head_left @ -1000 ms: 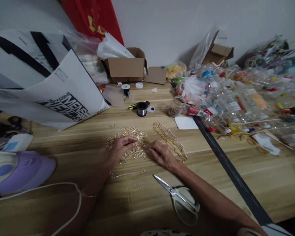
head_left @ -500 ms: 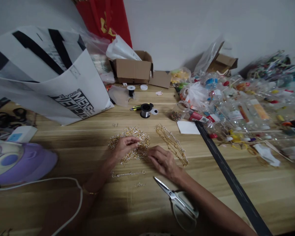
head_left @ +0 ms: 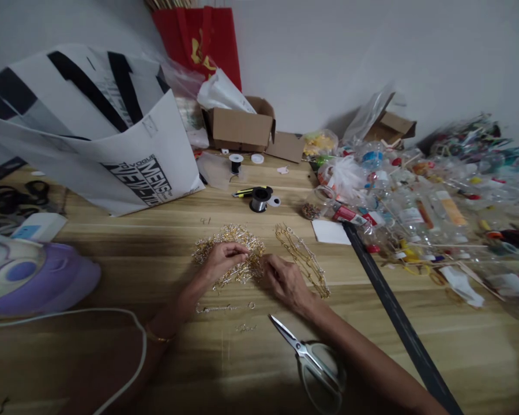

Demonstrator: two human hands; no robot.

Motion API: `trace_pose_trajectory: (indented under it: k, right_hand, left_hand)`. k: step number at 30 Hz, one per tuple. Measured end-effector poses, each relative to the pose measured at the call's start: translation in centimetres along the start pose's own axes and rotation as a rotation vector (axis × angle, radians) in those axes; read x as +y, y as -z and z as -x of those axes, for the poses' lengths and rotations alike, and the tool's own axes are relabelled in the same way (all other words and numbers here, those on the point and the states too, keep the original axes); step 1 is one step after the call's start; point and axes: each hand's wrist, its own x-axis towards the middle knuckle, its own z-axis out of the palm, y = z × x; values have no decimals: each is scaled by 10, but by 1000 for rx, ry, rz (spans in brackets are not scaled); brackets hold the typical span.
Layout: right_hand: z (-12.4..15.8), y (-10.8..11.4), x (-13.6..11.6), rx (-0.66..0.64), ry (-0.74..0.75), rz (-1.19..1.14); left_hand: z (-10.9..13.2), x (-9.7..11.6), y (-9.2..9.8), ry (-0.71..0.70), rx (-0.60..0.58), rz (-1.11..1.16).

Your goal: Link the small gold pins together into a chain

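A pile of gold and silver metal pieces (head_left: 237, 235) lies mid-table. My left hand (head_left: 222, 260) is over it, thumb and fingers pinched together; anything between them is too small to make out. At the pile's right edge, my right hand (head_left: 288, 281) has its fingers curled in, and their tips are partly hidden. Several gold and silver chains (head_left: 305, 259) are laid out beyond the right hand. Nearer me are a short silver chain (head_left: 227, 308) and a few tiny pieces (head_left: 245, 328). Scissors (head_left: 305, 354) with pale handles lie below my right wrist.
Behind the pile are a wire spool (head_left: 260, 199), a yellow cutter (head_left: 244, 192) and a cardboard box (head_left: 242, 128). A large white bag (head_left: 134, 155) stands left, above a purple device (head_left: 64, 276). Plastic bottles (head_left: 415, 213) crowd the right, beside a dark strip (head_left: 389, 305).
The view has shifted slightly, so the background sits a little lower and further right. My right fingers have curled in more; my left hand keeps its pinch over the pile.
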Motion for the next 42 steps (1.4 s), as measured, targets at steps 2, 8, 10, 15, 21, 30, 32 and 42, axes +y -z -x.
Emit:
trace_pose_trajectory:
  k: [2,8,10,15,21,30,32,42]
  right_hand:
    - [-6,-1,2,-9,-20,-59]
    - [-26,-9,5,35,-91,-237]
    - [-30,-13,6,34,-102,-271]
    - [-29,-17,7,32,-82,-296]
    - [-25,-18,11,30,-27,-335]
    - [-25,-19,15,-7,-85,-384]
    - [-24,-19,18,5,-150,-430]
    - [-25,-25,27,122,-345,-606]
  left_hand:
    - [0,-1,-1,-8,-2,-7]
    - [1,0,-4,-91,-26,1]
    - [1,0,-5,-123,-21,4]
    - [3,2,-11,-160,36,-90]
    - [7,1,-20,-223,26,-260]
    - [6,-4,-18,-254,-1,-313]
    - [5,-4,-16,-244,1,-298]
    - [3,4,-3,-107,-8,-156]
